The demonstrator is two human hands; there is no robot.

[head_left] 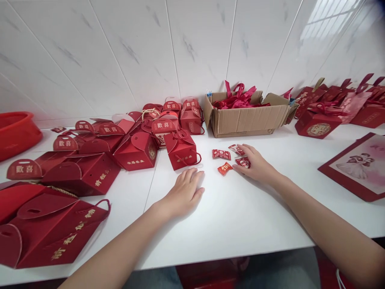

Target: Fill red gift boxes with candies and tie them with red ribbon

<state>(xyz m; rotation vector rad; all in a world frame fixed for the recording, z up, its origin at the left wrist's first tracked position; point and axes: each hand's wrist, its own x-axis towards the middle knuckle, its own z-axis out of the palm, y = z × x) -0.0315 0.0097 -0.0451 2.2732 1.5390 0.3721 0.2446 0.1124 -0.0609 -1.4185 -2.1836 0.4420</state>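
Observation:
My right hand point(259, 163) reaches over a few wrapped candies on the white table, fingers apart, fingertips at the nearest ones. A dark red candy point(243, 162) lies between its thumb and fingers, and another red candy point(236, 149) touches or almost touches the upper fingertip. Just left of the hand are a red candy with a white pattern point(221, 154) and an orange-red candy point(225, 168). My left hand point(184, 192) rests on the tabletop with loosely spread fingers, holding nothing. Directly beyond its fingertips stands a small red gift box point(181, 151) with a cord handle.
Many red gift boxes point(135, 151) crowd the left side, a larger one point(57, 228) nearest. A red basin point(18, 134) sits far left. Along the wall is a cardboard box point(248, 120) of red ribbons. More gift boxes point(319, 122) and a pictured bag point(357, 166) lie right.

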